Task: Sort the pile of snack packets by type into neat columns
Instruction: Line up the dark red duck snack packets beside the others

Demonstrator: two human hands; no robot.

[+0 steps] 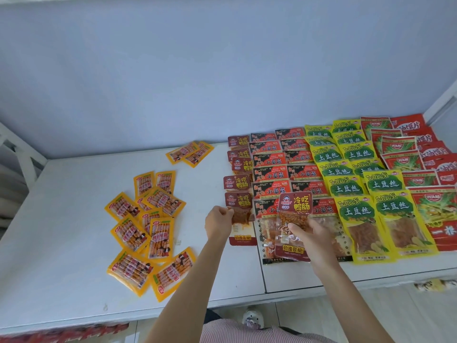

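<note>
The right hand (312, 235) pinches a dark red packet (294, 227) by its clear lower half, thumb on the front and fingers curled behind, holding it lifted over the near end of the red-and-black columns (270, 173). The left hand (218, 222) has its fingertips closed on the left edge of the nearest packet in the dark red column (238, 179), which lies flat on the table (74, 219) just left of the red-and-black ones; it seems to be squaring or steadying that packet. Judging by the label, the lifted packet belongs to this same column and probably goes at its near end.

Most of the sorting looks done: further right lie two yellow-green columns (356, 169), then the red-and-green column (403, 159) and red packets (430, 147) at the far right. What remains is the loose orange pile (148, 226) well to the left, overlapping and skewed, plus two orange packets (189, 152) lying apart near the wall
</note>
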